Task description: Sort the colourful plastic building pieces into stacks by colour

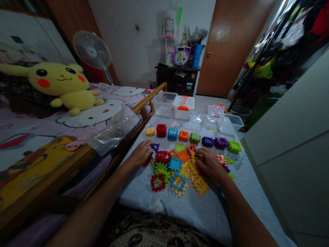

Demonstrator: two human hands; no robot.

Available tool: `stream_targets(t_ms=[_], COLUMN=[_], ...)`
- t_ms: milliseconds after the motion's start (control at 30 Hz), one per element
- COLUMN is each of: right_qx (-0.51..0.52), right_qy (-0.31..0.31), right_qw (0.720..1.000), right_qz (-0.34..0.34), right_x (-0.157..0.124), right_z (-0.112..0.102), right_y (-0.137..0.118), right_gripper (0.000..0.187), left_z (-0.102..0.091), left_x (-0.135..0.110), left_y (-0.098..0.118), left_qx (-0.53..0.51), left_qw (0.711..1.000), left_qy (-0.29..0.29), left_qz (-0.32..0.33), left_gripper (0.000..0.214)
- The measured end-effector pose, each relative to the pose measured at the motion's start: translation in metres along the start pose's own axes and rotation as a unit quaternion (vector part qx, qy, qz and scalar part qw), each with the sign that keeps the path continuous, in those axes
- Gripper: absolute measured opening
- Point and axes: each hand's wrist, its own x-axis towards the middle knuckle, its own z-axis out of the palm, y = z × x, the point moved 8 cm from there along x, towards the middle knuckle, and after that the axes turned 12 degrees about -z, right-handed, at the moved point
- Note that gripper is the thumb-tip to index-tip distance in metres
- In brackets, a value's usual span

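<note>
On the cloth-covered table lies a loose pile of flat plastic interlocking building pieces, among them an orange one (183,156), a blue one (175,164) and a red frame (157,182). My left hand (141,153) rests at the pile's left edge, fingers apart, beside a purple piece (155,147). At the right side my right hand (210,164) has thumb and fingers around a yellow piece (197,157), low over other yellow pieces (199,184). Behind the pile stands a row of stacks sorted by colour, including red (161,130), blue (172,133), green (195,137) and dark purple (221,142).
Clear plastic boxes (164,109) and a lidded box with orange clips (183,107) stand at the table's far end. To the left, a wooden bed rail (147,99) runs alongside, with a clear plastic bag (115,128) over it. A white cabinet (290,137) is on the right.
</note>
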Motion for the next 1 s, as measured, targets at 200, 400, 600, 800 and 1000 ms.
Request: stream_targets(t_ms=[200,400,600,800,1000], right_qx=[0.002,-0.001,-0.002,-0.002,-0.009], right_qy=[0.009,0.010,0.009,0.006,0.008], right_qw=[1.000,1.000,1.000,1.000,1.000], right_qz=[0.002,-0.002,-0.006,0.000,0.009], right_x=[0.000,0.000,-0.001,-0.001,-0.002], right_z=[-0.003,-0.002,-0.001,-0.002,-0.003], right_y=[-0.001,0.000,0.000,0.000,0.002], right_gripper=[0.016,0.016,0.015,0.015,0.015], left_z=[0.019,0.007,-0.001,0.000,0.013], left_x=[0.003,0.009,-0.001,-0.030,-0.036], left_y=[0.004,-0.001,-0.008,0.020,0.035], left_qx=[-0.060,-0.228,-0.234,-0.092,-0.059], left_qw=[0.997,0.971,0.970,0.994,0.995], left_qy=[-0.007,0.039,0.032,-0.012,-0.009], left_qz=[-0.042,-0.057,-0.056,0.058,0.077], left_gripper=[0.039,0.042,0.038,0.055,0.038])
